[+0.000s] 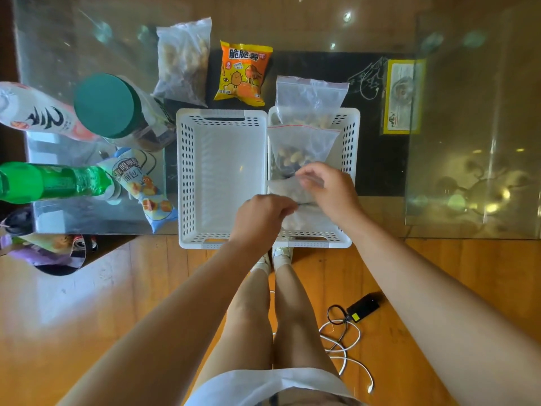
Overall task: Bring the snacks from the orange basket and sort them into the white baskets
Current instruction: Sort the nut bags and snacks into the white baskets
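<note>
At frame centre, both arms reach forward, left hand (265, 213) and right hand (329, 190) each pinched shut on a clear bag (295, 191) over the right white basket (349, 142).

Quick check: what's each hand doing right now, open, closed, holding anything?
Left hand: closed, pinching the near edge of a clear zip bag over the right white basket.
Right hand: closed grip on the same bag.

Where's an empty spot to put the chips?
The left white basket is bare inside. The right white basket is crowded with clear bags and both hands, left hand and right hand. Bottles crowd the table's left.
</note>
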Demonstrator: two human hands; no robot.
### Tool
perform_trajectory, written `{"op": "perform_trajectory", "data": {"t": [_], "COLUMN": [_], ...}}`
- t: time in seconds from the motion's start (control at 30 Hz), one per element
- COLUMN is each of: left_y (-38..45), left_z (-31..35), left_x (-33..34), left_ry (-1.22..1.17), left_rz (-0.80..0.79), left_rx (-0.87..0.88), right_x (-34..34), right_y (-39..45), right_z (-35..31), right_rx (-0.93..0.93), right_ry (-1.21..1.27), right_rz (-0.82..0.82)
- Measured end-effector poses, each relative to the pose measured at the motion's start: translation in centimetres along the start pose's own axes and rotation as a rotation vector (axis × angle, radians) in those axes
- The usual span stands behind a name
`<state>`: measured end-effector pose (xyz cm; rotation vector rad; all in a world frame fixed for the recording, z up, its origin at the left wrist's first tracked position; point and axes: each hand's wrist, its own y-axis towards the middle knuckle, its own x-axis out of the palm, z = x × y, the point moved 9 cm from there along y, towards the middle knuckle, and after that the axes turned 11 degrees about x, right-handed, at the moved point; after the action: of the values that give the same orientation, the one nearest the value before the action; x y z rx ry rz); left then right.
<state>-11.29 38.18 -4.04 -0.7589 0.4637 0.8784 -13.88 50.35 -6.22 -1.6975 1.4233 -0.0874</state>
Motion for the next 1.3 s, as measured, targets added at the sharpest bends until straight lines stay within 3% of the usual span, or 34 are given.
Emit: {"op": "perform_trajectory", "data": {"t": [0.13,0.23,0.3,0.4,0.47,0.63,0.77,0.93,1.1,1.3], "left_y": [2.2,3.6,4.2,4.3,4.1,2.0,-1.6,-5.4,-6.3,-5.8], "left_z": [-0.7,-0.5,-0.4,-0.6,-0.8,-3.6,-8.1,-12.7,-14.8,-16.7], "left_x": [-1.4,-1.6,-1.7,-2.1,-2.6,-5.4,-7.2,-7.1,-5.2,-5.6], "left_ry": [0.034,0.069,0.094,0.081,0.006,-0.08,-0.039,-0.112,-0.237,-0.218], "left_rz": [0.046,-0.009,-0.031,0.001,0.059,0.262,0.355,0.288,0.143,0.198], "left_rx": [-0.057,-0.044,-0.04,-0.053,-0.065,-0.131,-0.345,-0.611,-0.679,-0.694], "right_x": [-4.1,-3.7,-1.7,2.4,3.8,4.5,4.1,2.0,0.8,1.7], "right_y": [-4.1,-7.5,-8.0,-5.7,-3.6,-0.1,-0.3,1.3,5.9,8.6], "right_z": [-2.1,-2.8,-2.6,-0.5,0.9,2.4,1.7,-1.3,-3.2,-2.6], "right_rx": [-0.206,-0.338,-0.378,-0.274,-0.205,-0.134,-0.157,-0.186,-0.136,-0.08], "right_ry": [0.028,-0.121,-0.276,-0.537,-0.641,-0.763,-0.769,-0.769,-0.803,-0.837], "right_rz": [0.399,0.47,0.405,0.169,0.107,0.071,0.057,0.126,0.142,0.081]}}
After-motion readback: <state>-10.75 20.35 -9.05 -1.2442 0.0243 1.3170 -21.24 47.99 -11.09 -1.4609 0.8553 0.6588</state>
